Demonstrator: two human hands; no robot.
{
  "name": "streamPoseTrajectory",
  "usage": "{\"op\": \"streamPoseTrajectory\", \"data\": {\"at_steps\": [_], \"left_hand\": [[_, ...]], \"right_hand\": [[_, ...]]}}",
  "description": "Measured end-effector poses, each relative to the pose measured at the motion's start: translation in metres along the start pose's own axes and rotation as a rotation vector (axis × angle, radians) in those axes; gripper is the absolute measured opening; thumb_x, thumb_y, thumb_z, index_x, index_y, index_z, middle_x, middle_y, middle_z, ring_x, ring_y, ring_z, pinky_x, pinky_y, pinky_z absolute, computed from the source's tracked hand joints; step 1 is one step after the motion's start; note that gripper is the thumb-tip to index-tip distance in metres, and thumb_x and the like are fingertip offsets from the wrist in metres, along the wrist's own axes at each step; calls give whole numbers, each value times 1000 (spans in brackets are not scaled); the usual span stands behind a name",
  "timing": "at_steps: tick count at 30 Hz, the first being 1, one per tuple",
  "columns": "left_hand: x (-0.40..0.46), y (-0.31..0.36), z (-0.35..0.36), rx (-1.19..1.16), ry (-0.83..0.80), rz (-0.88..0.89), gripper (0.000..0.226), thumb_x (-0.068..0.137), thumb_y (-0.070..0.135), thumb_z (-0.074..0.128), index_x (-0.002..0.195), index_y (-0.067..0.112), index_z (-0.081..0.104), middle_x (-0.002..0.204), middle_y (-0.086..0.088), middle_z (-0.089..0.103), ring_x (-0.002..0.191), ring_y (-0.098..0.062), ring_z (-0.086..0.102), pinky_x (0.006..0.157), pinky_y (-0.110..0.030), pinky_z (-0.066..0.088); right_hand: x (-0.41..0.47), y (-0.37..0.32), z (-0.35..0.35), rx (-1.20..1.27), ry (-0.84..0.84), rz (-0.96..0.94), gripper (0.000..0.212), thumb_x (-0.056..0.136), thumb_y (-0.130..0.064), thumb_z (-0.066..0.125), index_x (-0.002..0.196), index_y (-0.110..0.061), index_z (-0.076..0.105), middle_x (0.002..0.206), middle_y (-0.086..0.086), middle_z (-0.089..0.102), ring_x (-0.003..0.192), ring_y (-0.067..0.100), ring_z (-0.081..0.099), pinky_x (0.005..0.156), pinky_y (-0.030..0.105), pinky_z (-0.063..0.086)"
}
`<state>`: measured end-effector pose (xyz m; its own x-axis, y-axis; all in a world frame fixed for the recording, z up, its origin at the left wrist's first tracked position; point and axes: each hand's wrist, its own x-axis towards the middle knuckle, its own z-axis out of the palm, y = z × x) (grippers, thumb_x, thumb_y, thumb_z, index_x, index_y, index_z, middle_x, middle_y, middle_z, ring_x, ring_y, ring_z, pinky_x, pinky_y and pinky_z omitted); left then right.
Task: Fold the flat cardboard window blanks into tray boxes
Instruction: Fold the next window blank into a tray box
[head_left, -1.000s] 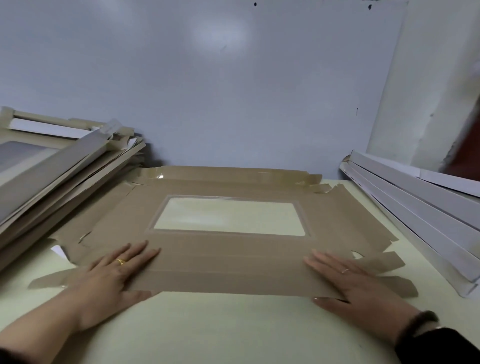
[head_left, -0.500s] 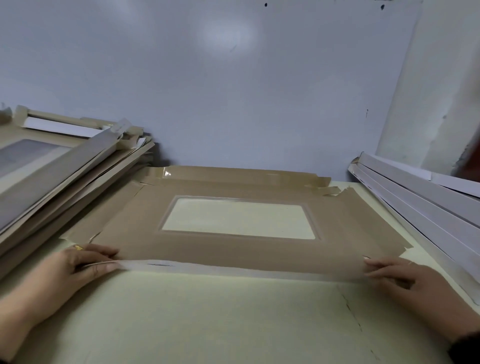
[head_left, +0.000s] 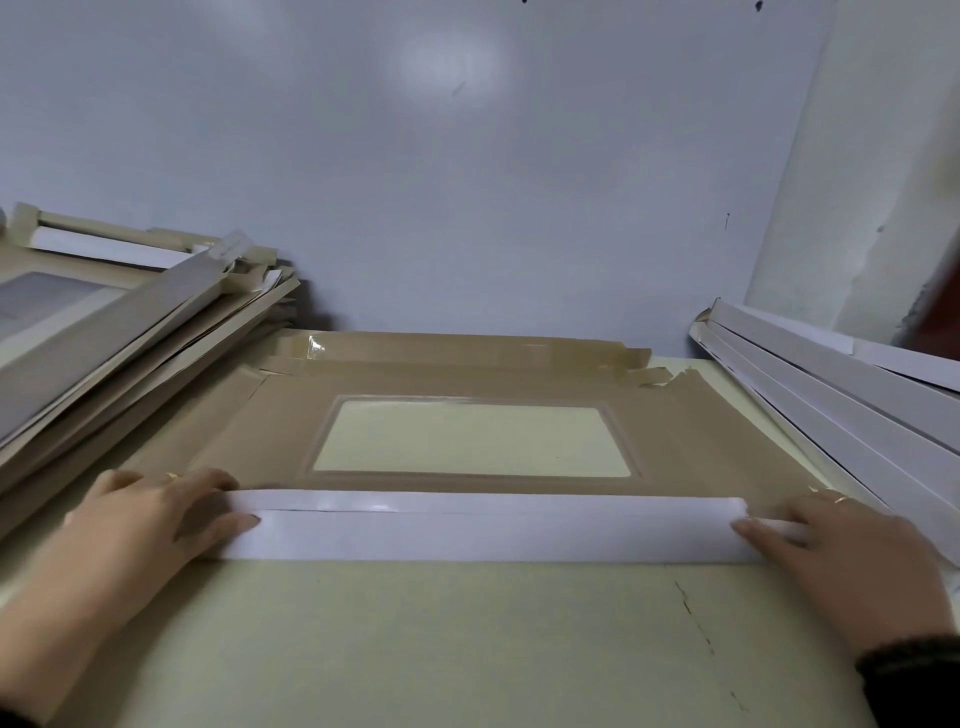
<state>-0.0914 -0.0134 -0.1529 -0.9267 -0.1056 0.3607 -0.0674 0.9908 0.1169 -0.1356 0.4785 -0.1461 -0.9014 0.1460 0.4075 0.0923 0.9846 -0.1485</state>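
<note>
A brown cardboard window blank (head_left: 691, 441) lies flat on the pale green table, its clear rectangular window (head_left: 472, 439) in the middle. Its near flap (head_left: 488, 530) is folded up and over, showing its white underside as a long strip. My left hand (head_left: 150, 519) grips the left end of that flap, fingers curled over its top and thumb on its front. My right hand (head_left: 841, 551) grips the right end the same way. The far flap (head_left: 457, 345) stands up slightly against the wall.
A stack of folded trays and blanks (head_left: 104, 332) leans at the left. A pile of white-sided flat blanks (head_left: 841, 400) lies along the right edge. A grey-blue wall (head_left: 467, 182) closes the back. Bare table (head_left: 415, 649) spreads in front of me.
Both hands lay flat on the near flap, then took its ends and lifted it. The flap has now rolled further over toward the window, showing its white side.
</note>
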Motion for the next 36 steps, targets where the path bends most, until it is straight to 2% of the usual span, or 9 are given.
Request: {"op": "streamPoseTrajectory", "data": {"at_steps": [5, 7, 10, 13, 15, 21, 25, 30, 36], "left_hand": [[1, 33, 3, -11, -20, 127, 37, 72, 22, 75, 108, 23, 68, 97, -4, 67, 84, -33, 63, 67, -44, 43], [0, 58, 5, -148, -85, 233, 37, 84, 32, 55, 119, 27, 62, 121, -2, 61, 108, -28, 58, 85, -46, 46], [0, 96, 24, -272, -198, 370, 54, 88, 58, 22, 138, 41, 33, 145, 23, 23, 137, 0, 20, 112, -21, 15], [1, 131, 35, -296, -282, 433, 48, 96, 49, 32, 141, 46, 18, 146, 30, 1, 137, 10, -2, 105, -7, -6], [2, 143, 40, -309, -308, 461, 50, 95, 49, 34, 143, 44, 19, 150, 27, 3, 138, 8, -3, 110, -13, -5], [5, 123, 39, -368, -363, 465, 47, 93, 49, 41, 136, 51, 22, 147, 31, 5, 137, 10, -5, 113, -16, -1], [7, 91, 27, -528, -388, 362, 45, 88, 37, 57, 124, 52, 36, 139, 35, 19, 134, 14, 8, 107, -8, 9], [9, 51, 21, -642, -384, 226, 37, 84, 24, 66, 112, 45, 56, 132, 33, 36, 126, 18, 25, 103, -6, 15], [8, 2, 23, -655, -371, 131, 40, 61, 51, 72, 98, 62, 61, 123, 39, 47, 121, 18, 37, 107, -21, 25]], "right_hand": [[2, -17, 0, -147, 123, -237, 39, 57, -23, 73, 92, -7, 69, 101, 19, 65, 93, 39, 62, 92, 48, 29], [-3, -38, 5, -79, 73, -431, 57, 50, -7, 84, 104, -9, 69, 116, 15, 64, 102, 37, 62, 95, 46, 33], [-16, -80, 11, 113, -56, -730, 51, 66, -18, 78, 115, -12, 65, 123, 7, 61, 109, 28, 61, 89, 44, 50], [-23, -112, 19, 244, -277, -843, 50, 90, -39, 50, 138, -26, 42, 146, -11, 32, 137, 12, 29, 112, 33, 21], [-25, -122, 29, 282, -377, -833, 52, 96, -48, 36, 144, -37, 21, 150, -24, 6, 140, -1, 1, 111, 18, -4], [-18, -103, 37, 289, -472, -793, 48, 97, -44, 32, 142, -45, 13, 136, -37, -5, 130, -15, -12, 109, 14, -8], [-5, -69, 34, 365, -474, -690, 47, 94, -39, 45, 133, -47, 20, 138, -33, 12, 134, -11, 4, 112, 15, 4], [3, -33, 26, 477, -408, -503, 44, 84, -31, 64, 116, -51, 40, 130, -32, 35, 128, -12, 27, 99, -1, 7], [4, -4, 19, 499, -411, -334, 40, 79, -29, 70, 111, -46, 52, 125, -30, 44, 123, -7, 37, 102, 11, 19]]}}
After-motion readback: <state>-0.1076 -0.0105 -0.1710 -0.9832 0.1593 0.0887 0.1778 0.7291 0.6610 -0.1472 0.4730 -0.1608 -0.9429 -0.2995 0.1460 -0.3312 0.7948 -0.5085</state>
